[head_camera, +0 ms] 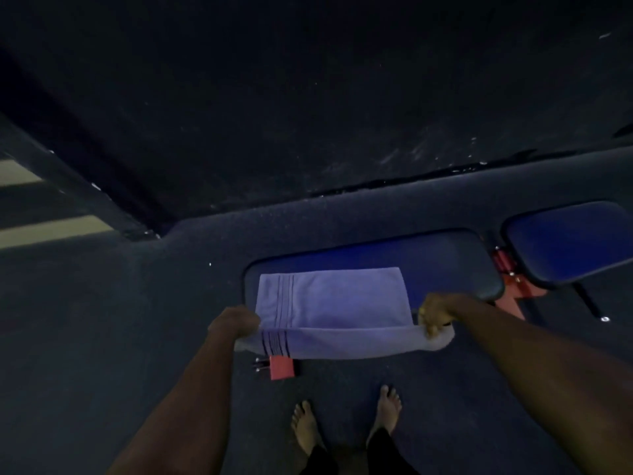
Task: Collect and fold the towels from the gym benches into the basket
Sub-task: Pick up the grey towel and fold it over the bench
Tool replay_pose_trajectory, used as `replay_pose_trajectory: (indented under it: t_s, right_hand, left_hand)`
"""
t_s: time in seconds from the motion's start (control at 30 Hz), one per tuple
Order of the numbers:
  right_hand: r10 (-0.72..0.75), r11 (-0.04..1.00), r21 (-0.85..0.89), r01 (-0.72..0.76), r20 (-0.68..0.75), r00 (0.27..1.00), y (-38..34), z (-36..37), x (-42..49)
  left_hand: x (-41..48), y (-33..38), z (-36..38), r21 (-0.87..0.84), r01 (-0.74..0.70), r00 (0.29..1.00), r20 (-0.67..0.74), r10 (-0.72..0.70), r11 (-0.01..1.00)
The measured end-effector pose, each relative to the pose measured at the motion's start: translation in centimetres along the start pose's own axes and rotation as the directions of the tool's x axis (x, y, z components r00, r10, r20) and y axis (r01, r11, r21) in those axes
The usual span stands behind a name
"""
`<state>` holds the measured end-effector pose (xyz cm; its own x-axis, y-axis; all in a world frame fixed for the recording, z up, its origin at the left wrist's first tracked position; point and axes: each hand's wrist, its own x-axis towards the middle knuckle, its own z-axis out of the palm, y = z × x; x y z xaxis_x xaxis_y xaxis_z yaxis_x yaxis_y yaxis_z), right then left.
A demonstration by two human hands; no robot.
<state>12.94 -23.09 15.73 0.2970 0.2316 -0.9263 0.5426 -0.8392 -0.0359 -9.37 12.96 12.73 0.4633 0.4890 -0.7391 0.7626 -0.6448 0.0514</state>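
A pale lilac towel (334, 299) with dark stripes near its left end lies spread on the blue padded bench (445, 260). Its near edge hangs off the bench toward me. My left hand (234, 323) grips the near left corner. My right hand (435, 315) grips the near right corner, and the cloth between them sags in a fold. No basket is in view.
A second blue pad (568, 240) of the bench sits to the right, joined by a red frame (510, 286). A red foot (281, 367) of the frame shows under the towel. My bare feet (346, 419) stand on dark carpet. A dark wall rises behind the bench.
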Motion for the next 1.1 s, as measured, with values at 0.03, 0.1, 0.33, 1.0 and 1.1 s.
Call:
replay_pose_trajectory:
  t_s: [0.03, 0.1, 0.33, 1.0, 1.1]
  right_hand:
    - [0.0, 1.0, -0.009, 0.0, 0.003, 1.0, 0.0, 0.1, 0.4]
    - [0.024, 0.998, 0.057, -0.017, -0.126, 0.992, 0.5, 0.2, 1.7]
    - [0.138, 0.934, 0.351, 0.06, -0.511, 0.849, 0.8, 0.1, 11.0]
    - [0.124, 0.985, 0.161, -0.064, -0.395, 0.91, 2.1, 1.1, 24.4]
    - [0.101, 0.991, 0.115, -0.067, -0.317, 0.943, 1.7, -0.6, 21.7]
  left_hand:
    - [0.4, 0.0, 0.3, -0.004, 0.001, 1.0, 0.001, -0.001, 1.0]
    - [0.8, 0.6, 0.4, -0.073, -0.012, 1.0, -0.018, 0.01, 0.997]
    - [6.3, 3.5, 3.3, -0.195, -0.135, 0.927, -0.372, 0.054, 0.971]
    - [20.3, 1.9, 7.9, 0.239, -0.093, 0.995, -0.001, 0.096, 0.967]
    - [18.0, 1.8, 5.7, 0.292, -0.116, 0.993, 0.064, 0.101, 0.949]
